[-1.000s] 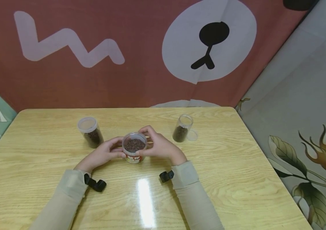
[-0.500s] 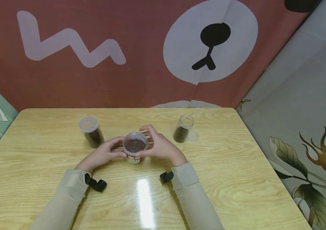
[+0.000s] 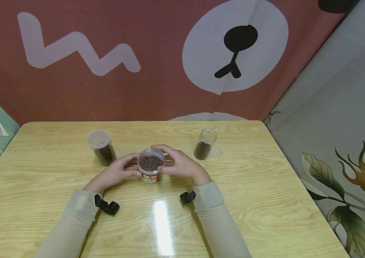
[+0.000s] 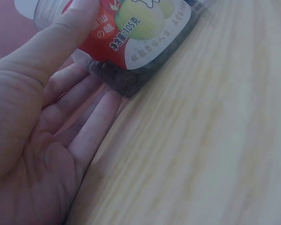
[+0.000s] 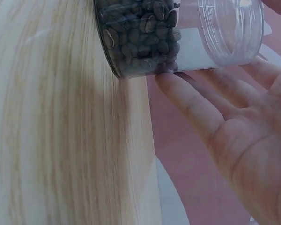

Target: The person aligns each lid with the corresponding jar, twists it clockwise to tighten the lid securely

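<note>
A wood-grained counter spreads beneath everything. The left hand and right hand, parted jar-wide, hold the wide labelled jar between them, mid-counter, uncovered, brown beans inside. The tall capped jar, left, and slim uncovered jar, right, each hold dark contents. A clear round lid lies beside the latter.

Clear red-labelled jar – upright, open-topped – dark beans inside
</note>
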`<state>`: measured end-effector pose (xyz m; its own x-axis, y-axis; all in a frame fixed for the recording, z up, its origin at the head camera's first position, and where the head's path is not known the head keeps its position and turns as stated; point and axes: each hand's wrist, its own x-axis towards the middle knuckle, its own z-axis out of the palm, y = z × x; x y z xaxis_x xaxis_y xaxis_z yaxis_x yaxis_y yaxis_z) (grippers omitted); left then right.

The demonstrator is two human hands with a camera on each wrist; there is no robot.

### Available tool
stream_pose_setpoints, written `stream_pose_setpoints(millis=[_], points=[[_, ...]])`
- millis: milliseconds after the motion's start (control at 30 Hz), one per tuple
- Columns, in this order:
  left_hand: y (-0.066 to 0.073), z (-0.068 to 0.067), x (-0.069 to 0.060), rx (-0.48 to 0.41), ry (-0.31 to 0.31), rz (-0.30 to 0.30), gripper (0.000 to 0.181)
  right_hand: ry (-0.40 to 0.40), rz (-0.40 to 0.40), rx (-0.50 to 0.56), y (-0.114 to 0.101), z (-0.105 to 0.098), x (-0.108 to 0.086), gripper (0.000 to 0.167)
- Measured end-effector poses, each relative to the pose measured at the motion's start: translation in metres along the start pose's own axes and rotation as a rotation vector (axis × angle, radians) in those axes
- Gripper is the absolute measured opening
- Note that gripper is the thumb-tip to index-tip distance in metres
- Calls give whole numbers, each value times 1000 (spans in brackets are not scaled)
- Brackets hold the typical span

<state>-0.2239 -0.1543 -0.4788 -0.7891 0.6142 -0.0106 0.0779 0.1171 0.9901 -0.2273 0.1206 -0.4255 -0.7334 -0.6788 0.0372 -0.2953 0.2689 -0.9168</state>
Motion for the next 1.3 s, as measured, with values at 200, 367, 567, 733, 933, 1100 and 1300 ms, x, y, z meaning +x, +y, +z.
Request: stream_pose_setpoints(millis=[200,367,567,733,933,1100,1300], points=[[-1,0,0,1,5,7,67,26,21,31,-1,1,1,65],[-1,0,0,-6,4,10,67,66,48,18,-3,4,2,65],[-1,1,0,0,5,3,68,86,77,-12,-2,5,2,71],[-3,0,0,-8,-5,20,68,83,62,-14,-1,4,1,77],[-2,1,0,-15,-10,34,67,46,-7,-22,0,1,0,73],[-2,1,-1,-9,-2,28,67,8,-23,-15,1,1,0,69],[-1,1,0,-2,6,18,67,14,15,6,1,1,-1,69]])
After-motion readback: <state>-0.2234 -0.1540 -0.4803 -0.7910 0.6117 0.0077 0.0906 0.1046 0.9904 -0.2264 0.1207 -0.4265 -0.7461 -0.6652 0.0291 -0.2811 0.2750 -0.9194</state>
